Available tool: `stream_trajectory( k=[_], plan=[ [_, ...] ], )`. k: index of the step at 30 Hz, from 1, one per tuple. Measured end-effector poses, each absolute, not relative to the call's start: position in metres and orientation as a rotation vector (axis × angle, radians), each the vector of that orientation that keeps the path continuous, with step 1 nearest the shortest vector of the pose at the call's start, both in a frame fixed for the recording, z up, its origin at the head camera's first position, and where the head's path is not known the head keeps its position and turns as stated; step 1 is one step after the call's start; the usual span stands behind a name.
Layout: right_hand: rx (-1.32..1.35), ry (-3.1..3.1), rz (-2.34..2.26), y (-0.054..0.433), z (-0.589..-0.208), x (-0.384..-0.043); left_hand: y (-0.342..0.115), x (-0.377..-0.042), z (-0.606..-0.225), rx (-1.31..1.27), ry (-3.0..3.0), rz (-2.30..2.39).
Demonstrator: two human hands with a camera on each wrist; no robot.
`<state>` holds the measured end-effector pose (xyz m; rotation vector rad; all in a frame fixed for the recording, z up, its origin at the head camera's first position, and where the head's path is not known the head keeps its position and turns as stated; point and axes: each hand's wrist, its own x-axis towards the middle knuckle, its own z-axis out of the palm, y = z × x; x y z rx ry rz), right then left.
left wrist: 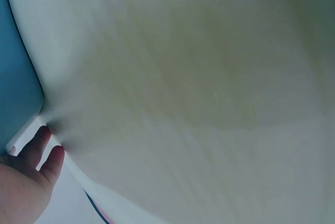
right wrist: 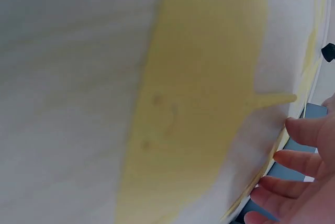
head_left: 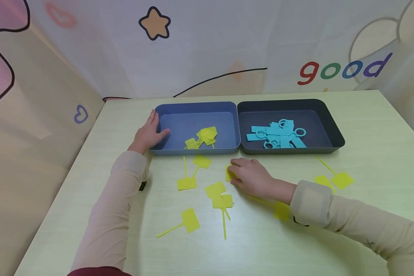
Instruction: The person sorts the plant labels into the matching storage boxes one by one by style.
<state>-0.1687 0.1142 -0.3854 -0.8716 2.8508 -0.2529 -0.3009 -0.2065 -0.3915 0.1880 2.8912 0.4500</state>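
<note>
My left hand [head_left: 145,132] rests at the left side of the blue tray [head_left: 194,151] in the head view. Its thumb reaches over the rim, and its fingers lie straight along the outside. Several yellow plant labels [head_left: 207,134] lie in that tray. My right hand [head_left: 251,178] is low over the table in front of the trays, fingertips on a yellow plant label [head_left: 228,173] that the hand partly covers. The right wrist view shows the fingers [right wrist: 296,162] spread, tips down at the tabletop. Another label [right wrist: 199,88] fills the middle of that view.
A dark tray [head_left: 335,142] touches the blue one's right side and holds several light-blue ring tags [head_left: 279,132]. More yellow labels [head_left: 191,220] are scattered over the table [head_left: 179,257], some overlapping. One label [head_left: 281,211] lies partly under the right sleeve. A printed cloth [head_left: 207,46] hangs behind.
</note>
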Motion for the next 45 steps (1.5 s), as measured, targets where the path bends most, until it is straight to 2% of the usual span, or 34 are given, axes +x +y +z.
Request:
stream_trajectory(
  k=[21,34,45],
  plan=[
    [-0.641,2.784,-0.516,0.110,-0.373,-0.173,-0.205,-0.302,-0.391,0.167,2.888,0.434],
    [-0.754,2.512,-0.670,0.117,-0.341,-0.194,-0.206,-0.301,-0.390,0.178,2.883,0.431],
    [-0.395,2.343,-1.289,0.100,-0.317,-0.231,-0.206,-0.302,-0.390,0.183,2.882,0.431]
  ],
)
